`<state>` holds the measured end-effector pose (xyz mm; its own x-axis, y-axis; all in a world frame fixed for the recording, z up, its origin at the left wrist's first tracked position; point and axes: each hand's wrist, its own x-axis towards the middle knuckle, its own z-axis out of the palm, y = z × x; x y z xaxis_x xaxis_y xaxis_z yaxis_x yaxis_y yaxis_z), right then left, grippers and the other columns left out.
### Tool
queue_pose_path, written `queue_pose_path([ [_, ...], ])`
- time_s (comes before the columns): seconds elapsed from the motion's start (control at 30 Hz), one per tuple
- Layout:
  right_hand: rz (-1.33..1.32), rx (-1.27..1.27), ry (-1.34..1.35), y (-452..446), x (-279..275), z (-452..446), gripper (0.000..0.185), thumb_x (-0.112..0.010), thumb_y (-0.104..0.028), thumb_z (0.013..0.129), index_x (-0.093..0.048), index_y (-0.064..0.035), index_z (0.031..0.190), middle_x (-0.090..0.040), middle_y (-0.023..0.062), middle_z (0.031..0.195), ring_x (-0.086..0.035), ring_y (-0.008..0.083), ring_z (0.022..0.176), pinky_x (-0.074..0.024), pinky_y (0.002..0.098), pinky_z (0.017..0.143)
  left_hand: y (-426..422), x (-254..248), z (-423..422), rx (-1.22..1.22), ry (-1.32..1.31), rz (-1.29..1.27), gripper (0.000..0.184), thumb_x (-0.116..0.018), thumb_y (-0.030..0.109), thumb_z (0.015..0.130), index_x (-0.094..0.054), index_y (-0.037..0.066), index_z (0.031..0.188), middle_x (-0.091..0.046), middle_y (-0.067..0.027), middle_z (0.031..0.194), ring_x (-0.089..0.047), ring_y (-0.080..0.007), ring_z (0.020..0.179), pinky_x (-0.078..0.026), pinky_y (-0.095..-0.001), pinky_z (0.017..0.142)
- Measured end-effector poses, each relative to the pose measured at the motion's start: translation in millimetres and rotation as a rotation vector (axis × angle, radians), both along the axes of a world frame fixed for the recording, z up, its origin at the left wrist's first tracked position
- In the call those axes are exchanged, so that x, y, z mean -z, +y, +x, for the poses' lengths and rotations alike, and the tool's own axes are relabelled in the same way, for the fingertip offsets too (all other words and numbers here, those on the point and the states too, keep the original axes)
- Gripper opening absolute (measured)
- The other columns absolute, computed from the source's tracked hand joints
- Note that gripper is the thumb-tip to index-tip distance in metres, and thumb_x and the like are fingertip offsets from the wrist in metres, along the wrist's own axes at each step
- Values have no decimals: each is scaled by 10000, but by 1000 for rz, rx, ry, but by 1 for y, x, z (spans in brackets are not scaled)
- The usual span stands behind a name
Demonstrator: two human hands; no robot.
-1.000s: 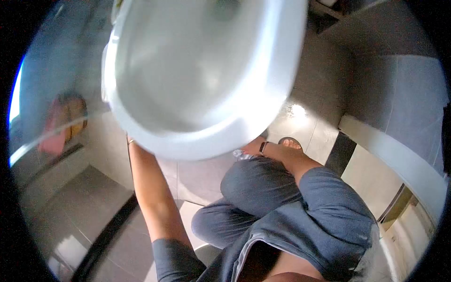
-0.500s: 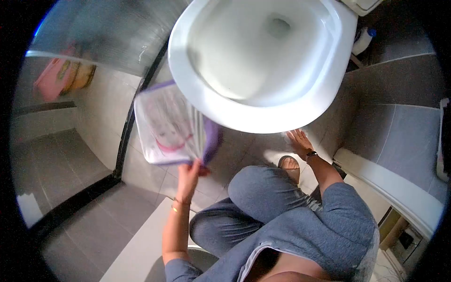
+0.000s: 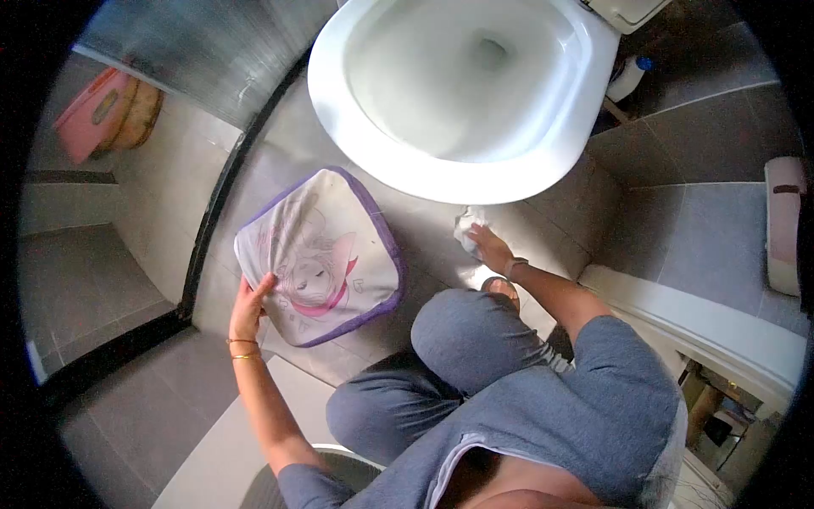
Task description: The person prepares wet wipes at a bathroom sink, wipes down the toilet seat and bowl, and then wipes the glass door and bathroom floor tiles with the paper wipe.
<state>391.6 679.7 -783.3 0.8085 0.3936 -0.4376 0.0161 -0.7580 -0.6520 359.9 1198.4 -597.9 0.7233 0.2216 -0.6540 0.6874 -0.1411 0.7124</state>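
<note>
Mat [image 3: 366,254] pinched at its edge by the left hand [image 3: 249,304]; right hand [image 3: 493,248] clutches a wad [image 3: 465,227] near the toilet [image 3: 449,180]; work seemingly unfinished.

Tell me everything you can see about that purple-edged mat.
The mat is a roughly square, off-white piece with rounded corners and a purple border, apparently fabric. A face is printed on it in greyish-pink lines, with a bright pink band below. It looks soft: folds run through its left part. It lies askew over the tiled floor, left of the toilet bowl. The person's left grip pinches its left edge, thumb on top. Whether it rests on the floor is unclear.
</note>
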Motion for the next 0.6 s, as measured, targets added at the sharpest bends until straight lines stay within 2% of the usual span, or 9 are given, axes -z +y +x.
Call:
queue_pose_path([
  [0.07,347,362,343,38,-46,14,422,-442,-130,922,-461,-102,1343,-524,167,1293,-515,260,1166,-402,373,983,11,3,1,112,-1,7,631,-692,394,798,-440,87,1289,-600,-61,1089,-603,-180,906,-525,-353,609],
  [0.13,250,299,519,80,-103,32,355,-443,-99,905,-553,-34,1237,-646,175,1070,-623,240,914,-487,350,808,13,-4,11,166,50,9,628,-693,395,797,-443,84,1283,-601,-66,1091,-603,-180,904,-532,-352,598],
  [0.17,236,306,508,89,-76,29,355,-443,-99,905,-553,-34,1237,-646,175,1070,-623,240,914,-487,350,808,13,-6,17,219,89,4,625,-694,396,796,-447,82,1278,-602,-71,1093,-604,-179,902,-539,-352,588],
  [0.2,248,128,339,92,-24,21,247,-489,-76,838,-600,14,1040,-644,194,967,-624,282,829,-498,376,747,8,-14,23,300,83,-9,657,-695,410,793,-424,87,1297,-599,-92,1112,-609,-206,923,-552,-362,578],
  [0.3,-24,-321,46,95,-43,21,115,-567,-38,705,-632,52,734,-630,232,852,-624,350,712,-510,425,676,-17,-31,36,469,170,-35,687,-687,396,809,-383,87,1342,-603,-90,1119,-596,-221,967,-553,-416,623],
  [0.37,-244,-1070,-55,55,-39,24,182,-594,-40,641,-641,50,791,-634,239,887,-633,362,784,-507,450,716,-37,-38,38,559,201,-81,725,-673,399,819,-323,106,1382,-571,-118,1175,-572,-249,1033,-561,-422,673],
  [0.43,11,-1063,-83,33,-101,23,397,-652,-112,640,-629,49,1003,-628,249,1024,-627,319,874,-494,403,759,-56,-29,36,660,227,-290,754,-648,376,844,-236,125,1423,-513,-140,1256,-527,-271,1115,-554,-438,734],
  [0.53,-138,-1072,5,13,-161,22,381,-664,-114,664,-639,20,1020,-639,228,1015,-625,334,894,-496,410,780,-94,-21,34,733,224,-393,717,-599,266,889,-164,153,1447,-463,-156,1312,-498,-284,1158,-532,-442,812],
  [0.6,-159,-779,221,-19,-155,19,368,-661,-113,678,-641,10,1024,-644,216,1015,-627,328,898,-495,406,787,-120,-16,37,698,218,-544,691,-567,177,907,-137,161,1449,-466,-178,1301,-508,-289,1149,-531,-422,836],
])
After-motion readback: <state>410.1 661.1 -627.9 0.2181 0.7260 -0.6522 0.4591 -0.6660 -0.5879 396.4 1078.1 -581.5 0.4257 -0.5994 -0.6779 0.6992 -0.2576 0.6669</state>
